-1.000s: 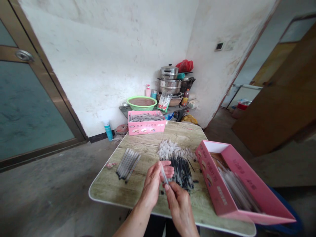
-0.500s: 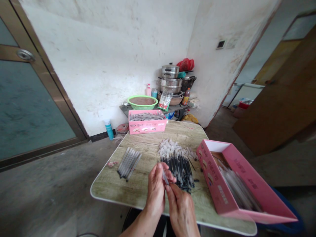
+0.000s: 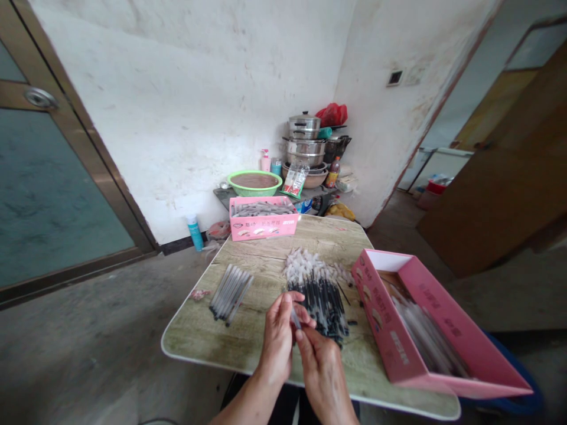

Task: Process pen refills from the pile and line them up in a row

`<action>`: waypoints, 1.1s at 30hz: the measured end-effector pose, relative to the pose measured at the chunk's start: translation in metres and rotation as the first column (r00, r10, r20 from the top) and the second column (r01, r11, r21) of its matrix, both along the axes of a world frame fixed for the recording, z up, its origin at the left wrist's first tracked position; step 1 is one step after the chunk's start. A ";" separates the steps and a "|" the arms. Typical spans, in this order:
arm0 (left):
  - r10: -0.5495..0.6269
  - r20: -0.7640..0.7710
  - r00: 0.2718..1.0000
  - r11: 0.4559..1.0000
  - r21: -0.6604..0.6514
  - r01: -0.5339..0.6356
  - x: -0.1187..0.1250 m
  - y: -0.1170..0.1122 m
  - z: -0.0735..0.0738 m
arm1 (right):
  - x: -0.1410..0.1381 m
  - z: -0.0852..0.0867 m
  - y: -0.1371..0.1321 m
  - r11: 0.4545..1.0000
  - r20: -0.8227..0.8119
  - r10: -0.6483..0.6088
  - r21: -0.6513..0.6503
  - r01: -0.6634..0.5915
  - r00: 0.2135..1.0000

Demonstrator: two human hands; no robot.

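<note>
Between my two hands is a pale translucent pen barrel (image 3: 295, 319), held over the near part of the table. My left hand (image 3: 279, 330) is closed around its upper part, and my right hand (image 3: 319, 360) pinches the lower end. Just beyond my fingers lies a heap of black pen refills (image 3: 319, 301). Small whitish pen parts (image 3: 305, 265) are piled against the heap's far end. To the left, a row of assembled-looking pens (image 3: 231, 293) with dark tips lies side by side on the wood-patterned table (image 3: 199, 342).
A pink box (image 3: 416, 330) holding translucent barrels stands at the table's right edge. Another pink box (image 3: 264, 227), full of pens, sits at the far left edge. Behind are a green basin (image 3: 254, 188) and stacked pots (image 3: 305, 147). A spray can (image 3: 195, 232) stands on the floor.
My hands stay together on the pen barrel, with only a slight shift of the right-hand fingers and wrist. The view has shifted a little; the objects on the table look unchanged.
</note>
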State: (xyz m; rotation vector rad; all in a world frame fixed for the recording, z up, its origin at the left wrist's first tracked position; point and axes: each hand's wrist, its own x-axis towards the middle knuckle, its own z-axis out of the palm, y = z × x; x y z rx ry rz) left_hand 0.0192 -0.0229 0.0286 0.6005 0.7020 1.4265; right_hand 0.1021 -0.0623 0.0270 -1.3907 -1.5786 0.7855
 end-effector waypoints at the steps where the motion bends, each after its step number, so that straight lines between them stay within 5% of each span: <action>1: -0.003 -0.027 1.000 1.000 -0.007 0.003 -0.002 0.001 -0.001 | 0.000 -0.003 0.003 1.000 0.001 -0.003 0.009 0.003 1.000; 7: -0.033 -0.277 0.960 0.998 0.049 0.049 -0.014 0.008 -0.016 | 0.001 -0.020 0.019 0.996 0.050 -0.072 0.057 0.069 0.996; 11: 0.029 -0.513 0.858 0.992 0.123 0.040 -0.039 0.027 -0.028 | 0.005 -0.029 0.017 0.998 0.173 -0.057 0.012 0.056 0.983; 13: 0.217 -0.731 0.647 0.971 0.227 -0.070 -0.061 0.042 -0.033 | 0.010 -0.033 0.015 0.998 0.215 -0.063 -0.008 0.066 0.975; 15: 0.360 -0.879 0.312 0.932 0.349 -0.093 -0.084 0.056 -0.037 | 0.017 -0.034 0.013 0.997 0.223 -0.065 -0.023 0.072 0.973; 17: 0.383 -0.923 0.025 0.922 0.381 -0.066 -0.101 0.068 -0.042 | 0.023 -0.035 0.012 0.997 0.212 -0.059 -0.028 0.066 0.975; 19: 0.329 -0.930 -0.166 0.940 0.338 -0.033 -0.110 0.077 -0.047 | 0.026 -0.036 0.011 0.998 0.203 -0.051 -0.023 0.057 0.978; 21: 0.281 -0.917 -0.281 0.956 0.293 0.000 -0.111 0.081 -0.052 | 0.027 -0.036 0.010 0.999 0.203 -0.035 -0.022 0.040 0.978; 25: 0.281 -0.888 -0.364 0.958 0.279 0.058 -0.109 0.085 -0.060 | 0.024 -0.032 0.008 0.999 0.219 -0.003 -0.037 0.012 0.976; 29: 0.328 -0.877 -0.352 0.944 0.316 0.092 -0.112 0.088 -0.069 | 0.021 -0.009 0.007 0.999 0.209 0.025 -0.028 -0.020 0.978; 33: 0.360 -0.872 -0.332 0.933 0.345 0.103 -0.116 0.090 -0.077 | 0.025 0.009 -0.008 0.982 0.129 0.179 0.042 -0.186 0.975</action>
